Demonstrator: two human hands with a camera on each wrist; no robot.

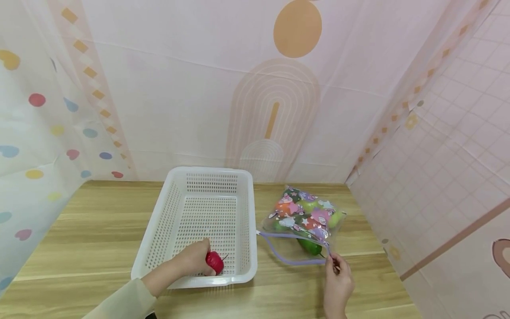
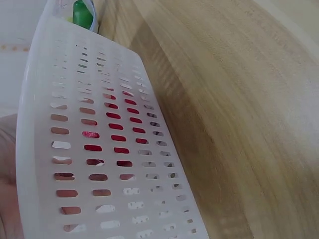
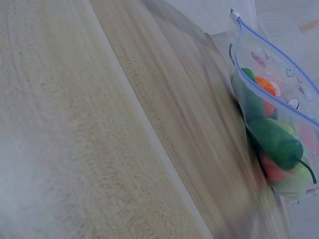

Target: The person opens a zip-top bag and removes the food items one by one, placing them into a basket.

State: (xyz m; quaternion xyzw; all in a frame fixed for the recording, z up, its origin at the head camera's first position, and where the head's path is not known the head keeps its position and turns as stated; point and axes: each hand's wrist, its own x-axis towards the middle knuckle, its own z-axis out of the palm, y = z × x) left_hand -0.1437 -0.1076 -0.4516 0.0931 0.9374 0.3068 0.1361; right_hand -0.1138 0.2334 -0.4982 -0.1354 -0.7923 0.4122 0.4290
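Note:
My left hand reaches into a white perforated basket at its near side. It grips a glossy red fruit or vegetable with a thin stem; in the left wrist view, red shows through the slots of the basket wall. To the basket's right lies a clear printed zip bag, its lilac-edged mouth spread apart. With thumb and fingertips, my right hand pinches the mouth's right corner. A green pepper lies near that mouth, its stem pointing outward. In the right wrist view, the green pepper shows with other colourful pieces behind it.
Both basket and bag stand on a wood-grain table. A patterned sheet hangs behind the table, and similar sheets close in both sides. The basket's raised rim runs close beside the bag's slider end.

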